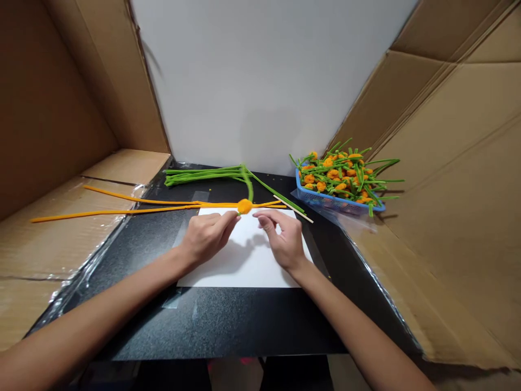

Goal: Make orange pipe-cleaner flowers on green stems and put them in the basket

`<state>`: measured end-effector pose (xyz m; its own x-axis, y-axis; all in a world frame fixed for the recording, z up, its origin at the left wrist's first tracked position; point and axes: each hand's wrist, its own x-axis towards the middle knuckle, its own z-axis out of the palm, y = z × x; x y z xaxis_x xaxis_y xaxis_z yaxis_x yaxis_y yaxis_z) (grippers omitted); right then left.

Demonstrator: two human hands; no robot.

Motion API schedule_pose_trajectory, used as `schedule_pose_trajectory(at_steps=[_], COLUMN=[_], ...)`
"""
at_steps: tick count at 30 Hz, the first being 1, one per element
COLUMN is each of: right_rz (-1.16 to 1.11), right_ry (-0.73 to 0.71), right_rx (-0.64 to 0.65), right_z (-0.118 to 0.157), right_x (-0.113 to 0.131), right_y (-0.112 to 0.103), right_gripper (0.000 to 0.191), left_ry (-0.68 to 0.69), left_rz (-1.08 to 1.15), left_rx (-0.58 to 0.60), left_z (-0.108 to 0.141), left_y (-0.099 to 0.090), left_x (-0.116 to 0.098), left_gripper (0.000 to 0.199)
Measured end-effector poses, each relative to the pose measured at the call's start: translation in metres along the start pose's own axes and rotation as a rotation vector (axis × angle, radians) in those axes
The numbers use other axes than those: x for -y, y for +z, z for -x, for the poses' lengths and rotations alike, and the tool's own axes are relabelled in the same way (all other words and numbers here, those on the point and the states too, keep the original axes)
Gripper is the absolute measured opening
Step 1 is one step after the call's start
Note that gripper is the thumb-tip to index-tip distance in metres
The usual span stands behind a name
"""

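Note:
My left hand [209, 234] pinches a small green end beside a fuzzy orange pipe-cleaner ball [245, 206]. From the ball a green pipe-cleaner stem [248, 184] curves upward, slightly blurred. Just to the right, my right hand [284, 237] is raised with its thumb and forefinger apart, and nothing shows between them. Both hands are over a white sheet of paper [244, 266]. Behind the ball, long orange pipe cleaners [163, 208] stretch out to the left across the black table.
Green pipe cleaners [199, 176] lie bundled at the back. A thin pale stick [299, 213] rests beside a green one on the right. At the back right, a blue basket [325, 200] is heaped with orange balls on green stems. Cardboard walls [456, 190] flank the black table [228, 320].

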<state>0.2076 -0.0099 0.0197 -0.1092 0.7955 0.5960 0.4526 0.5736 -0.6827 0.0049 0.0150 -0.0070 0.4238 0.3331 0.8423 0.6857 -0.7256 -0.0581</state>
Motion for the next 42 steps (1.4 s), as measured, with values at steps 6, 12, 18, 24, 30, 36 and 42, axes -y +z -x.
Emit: schedule_pose_trajectory(at_steps=[6, 12, 18, 24, 30, 36, 42], right_rz=[-0.497, -0.405, -0.202, -0.099, -0.067, -0.011, 0.046], right_ry=[0.422, 0.410, 0.323, 0.188, -0.015, -0.115, -0.125], right_rx=[0.069, 0.142, 0.295, 0.285, 0.221, 0.199, 0.184], right_z=[0.002, 0.002, 0.001, 0.001, -0.001, -0.002, 0.002], right_x=[0.007, -0.003, -0.006, -0.005, -0.007, -0.008, -0.004], right_y=[0.019, 0.015, 0.009, 0.005, -0.002, -0.008, -0.003], right_gripper=[0.033, 0.029, 0.034, 0.026, 0.028, 0.023, 0.026], left_ry=[0.112, 0.092, 0.198, 0.086, 0.016, -0.115, -0.282], left_rz=[0.019, -0.024, -0.050, 0.043, 0.112, 0.338, 0.524], left_rx=[0.098, 0.113, 0.092, 0.056, 0.033, 0.065, 0.139], left_z=[-0.003, -0.007, -0.012, -0.008, -0.007, -0.010, -0.013], left_y=[-0.002, -0.006, -0.012, -0.008, -0.008, -0.011, -0.014], left_x=[-0.014, -0.012, -0.006, -0.010, -0.012, -0.013, -0.017], left_gripper=[0.018, 0.013, 0.016, 0.016, 0.010, 0.008, 0.005])
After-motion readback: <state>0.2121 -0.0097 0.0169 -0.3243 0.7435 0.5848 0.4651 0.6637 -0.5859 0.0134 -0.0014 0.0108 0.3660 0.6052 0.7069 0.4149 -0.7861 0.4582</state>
